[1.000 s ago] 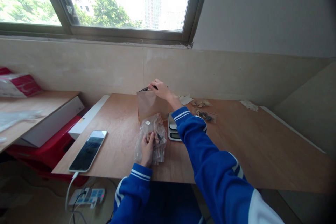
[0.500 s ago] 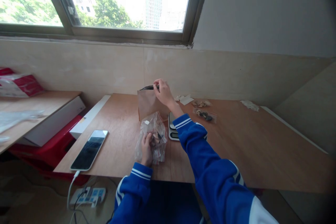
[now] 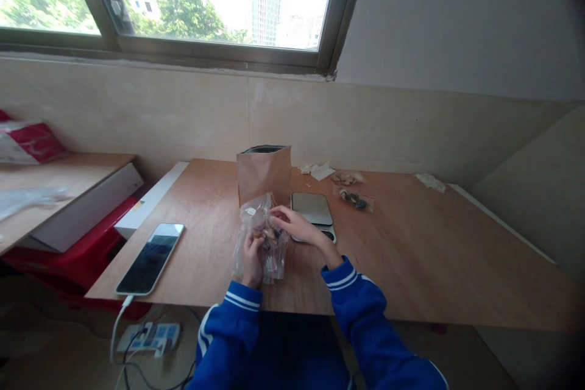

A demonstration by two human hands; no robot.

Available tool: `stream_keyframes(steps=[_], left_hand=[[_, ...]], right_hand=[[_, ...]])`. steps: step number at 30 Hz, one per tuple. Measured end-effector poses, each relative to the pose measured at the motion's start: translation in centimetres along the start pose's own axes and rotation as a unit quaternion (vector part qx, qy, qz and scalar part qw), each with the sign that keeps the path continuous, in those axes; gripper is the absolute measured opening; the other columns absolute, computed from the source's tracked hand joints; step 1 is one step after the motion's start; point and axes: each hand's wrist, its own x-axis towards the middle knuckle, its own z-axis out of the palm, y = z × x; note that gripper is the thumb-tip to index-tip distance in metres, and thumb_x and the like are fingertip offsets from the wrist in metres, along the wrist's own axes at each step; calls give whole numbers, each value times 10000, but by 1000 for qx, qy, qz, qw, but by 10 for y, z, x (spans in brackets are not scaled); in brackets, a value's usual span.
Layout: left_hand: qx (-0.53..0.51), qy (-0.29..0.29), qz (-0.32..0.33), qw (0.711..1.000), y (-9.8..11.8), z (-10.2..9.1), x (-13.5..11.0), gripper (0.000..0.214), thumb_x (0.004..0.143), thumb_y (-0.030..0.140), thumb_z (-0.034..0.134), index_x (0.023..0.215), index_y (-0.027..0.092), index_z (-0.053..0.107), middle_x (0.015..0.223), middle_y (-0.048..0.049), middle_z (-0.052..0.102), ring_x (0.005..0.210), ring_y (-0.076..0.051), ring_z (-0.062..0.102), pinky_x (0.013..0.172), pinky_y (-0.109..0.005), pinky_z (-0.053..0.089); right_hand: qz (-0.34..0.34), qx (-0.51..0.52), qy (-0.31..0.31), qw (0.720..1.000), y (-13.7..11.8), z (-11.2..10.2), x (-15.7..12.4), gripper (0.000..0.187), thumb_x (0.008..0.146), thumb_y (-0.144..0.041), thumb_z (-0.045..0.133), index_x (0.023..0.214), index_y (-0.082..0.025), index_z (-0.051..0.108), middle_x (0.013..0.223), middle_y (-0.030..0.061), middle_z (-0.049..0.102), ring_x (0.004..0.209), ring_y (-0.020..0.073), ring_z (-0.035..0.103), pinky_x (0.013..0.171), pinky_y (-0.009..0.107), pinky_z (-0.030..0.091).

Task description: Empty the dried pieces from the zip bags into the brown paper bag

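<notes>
My left hand (image 3: 253,259) grips a clear plastic bag (image 3: 260,237) of brown bits that rests on the wooden table (image 3: 411,256). At the bag's open top, my right hand (image 3: 295,225) has its fingers curled in against the contents. Whether they pinch anything I cannot make out. A brown paper pouch (image 3: 264,173) stands upright and open just behind the bag. A small kitchen scale (image 3: 313,210) lies to the right of the bag, right behind my right hand.
A phone (image 3: 150,259) on a charging cable lies at the table's left front. Two small filled packets (image 3: 353,198) and paper scraps (image 3: 320,170) lie at the back. A white box (image 3: 148,201), a red crate (image 3: 77,262) and a power strip (image 3: 148,338) are to the left.
My right hand has left the top of the brown pouch and come back to the mouth of the plastic bag, uncovering the scale. My left hand kept its hold on the bag.
</notes>
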Motion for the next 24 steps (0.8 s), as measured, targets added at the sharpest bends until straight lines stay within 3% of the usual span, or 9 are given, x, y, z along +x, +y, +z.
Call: stream_keyframes(steps=[4,12,16,21,24], left_hand=[[20,12,8,1000,-1,1,0,320,708,275,696,1004,164,651,942,-52,707,904,-209,665,831,-329,498],[33,0,24,999,0,2,0,431,676,318,772,1065,183,644,1048,-62,703,1010,-237,652,899,-355,485],[34,-4,23,999,-1,2,1,443,696,340,773,1083,173,636,1054,-73,696,1000,-228,651,895,-353,485],[48,-15,27,998,-1,0,2,479,725,344,759,1154,190,611,1068,-66,687,1002,-207,642,885,-325,478],[50,-16,26,998,-1,-1,2,482,730,354,754,1159,190,608,1064,-70,684,976,-202,645,853,-310,483]], right_hand=[[22,22,-67,997,2,-2,1,325,807,-462,670,1000,-200,676,899,41,699,806,192,637,700,292,495],[43,74,-96,992,7,-3,-6,350,747,-414,733,990,-181,636,852,28,686,741,177,632,641,274,482],[47,91,-57,993,11,-6,-4,312,722,-390,746,916,-170,638,835,26,671,728,165,615,661,282,476],[49,120,59,990,19,-12,1,309,658,-357,785,851,-184,618,813,7,656,751,163,608,681,284,470],[64,130,76,987,19,-15,2,329,623,-351,805,828,-182,612,786,1,652,725,155,603,658,276,461]])
